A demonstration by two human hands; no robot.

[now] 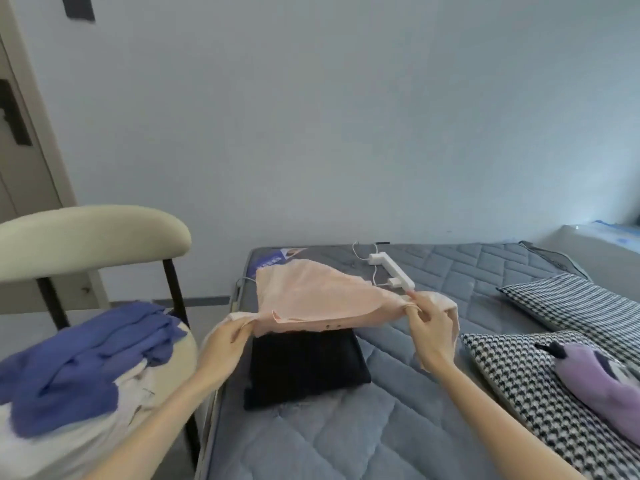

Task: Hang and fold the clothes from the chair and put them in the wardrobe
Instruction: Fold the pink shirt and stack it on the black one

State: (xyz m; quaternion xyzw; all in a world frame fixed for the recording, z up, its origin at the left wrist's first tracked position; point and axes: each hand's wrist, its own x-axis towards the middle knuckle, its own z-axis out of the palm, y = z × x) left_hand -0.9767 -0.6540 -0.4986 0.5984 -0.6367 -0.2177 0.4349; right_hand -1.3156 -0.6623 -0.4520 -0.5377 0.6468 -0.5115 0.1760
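A pale pink garment (311, 296) is stretched in the air between my hands, above the bed. My left hand (225, 344) pinches its left edge. My right hand (429, 327) pinches its right edge, with some fabric hanging behind the hand. Under the pink garment a folded black garment (304, 368) lies flat on the grey quilted mattress (398, 427). The cream chair (86, 237) stands at the left. On its seat lie a crumpled blue garment (86, 365) and white clothing (90, 441) beneath it.
A white power strip (394, 268) with plugs and cables lies on the mattress behind the pink garment. Two houndstooth pillows (519, 393) sit at the right, with a purple plush item (599, 382) on the nearer one. A door frame (27, 133) stands far left.
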